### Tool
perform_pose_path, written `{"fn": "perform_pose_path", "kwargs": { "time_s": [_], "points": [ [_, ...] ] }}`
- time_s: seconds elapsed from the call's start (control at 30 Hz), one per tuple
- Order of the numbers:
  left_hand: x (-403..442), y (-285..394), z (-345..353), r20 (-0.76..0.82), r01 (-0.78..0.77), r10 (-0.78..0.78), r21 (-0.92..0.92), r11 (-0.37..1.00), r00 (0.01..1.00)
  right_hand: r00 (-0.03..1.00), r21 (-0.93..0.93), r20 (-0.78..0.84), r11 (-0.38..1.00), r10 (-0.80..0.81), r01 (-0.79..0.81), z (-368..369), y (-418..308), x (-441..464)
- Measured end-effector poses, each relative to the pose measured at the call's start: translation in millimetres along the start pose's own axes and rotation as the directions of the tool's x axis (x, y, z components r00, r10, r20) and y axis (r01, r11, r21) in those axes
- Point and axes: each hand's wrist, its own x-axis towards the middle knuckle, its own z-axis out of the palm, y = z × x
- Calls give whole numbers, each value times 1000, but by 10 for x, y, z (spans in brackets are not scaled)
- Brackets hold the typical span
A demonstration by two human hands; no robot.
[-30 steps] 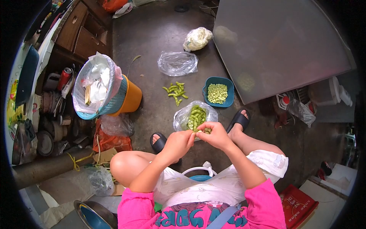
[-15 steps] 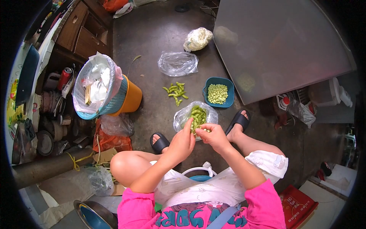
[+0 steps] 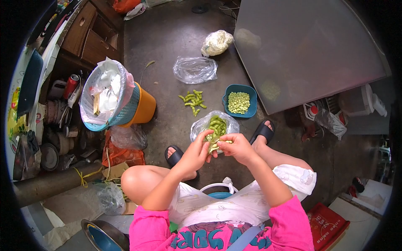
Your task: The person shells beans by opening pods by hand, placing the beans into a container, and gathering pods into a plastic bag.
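Between my hands, just over the near edge of a clear plastic bag of green pods, is a pale green pod. My left hand holds it with fingers bent around it. The fingers of my right hand are pinched at its right end, with pale beans showing at the fingertips. Behind the bag, to the right, a teal bowl contains shelled light green beans. A small pile of loose pods lies on the floor to the left of the bowl.
An empty clear bag and a filled bag lie farther back. At the left stand a lined blue basket and an orange bin. A large grey panel fills the right. My sandalled feet flank the pod bag.
My left hand's fingers, stretched upward half a second ago, have lowered and bent around the pod. My right hand stays close beside it. The bowl, bags and loose pile have not moved.
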Motion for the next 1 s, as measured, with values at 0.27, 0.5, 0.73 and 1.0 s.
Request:
{"fn": "perform_pose_path", "kwargs": {
  "time_s": [0.27,0.5,0.73,1.0],
  "points": [
    [39,23,-59,101,179,-151,-402,898,983,999,76,36,997,-14,11,-28,-2,12],
    [73,-126,-132,194,319,-267,-330,888,944,999,106,-36,994,-29,33,-56,-19,32],
    [33,13,-80,72,235,-225,-385,892,972,997,194,-62,979,-42,54,-82,-21,53],
    [43,22,-165,214,373,-306,-589,717,928,995,186,-86,980,-50,66,-55,-29,49]
  ]
}}
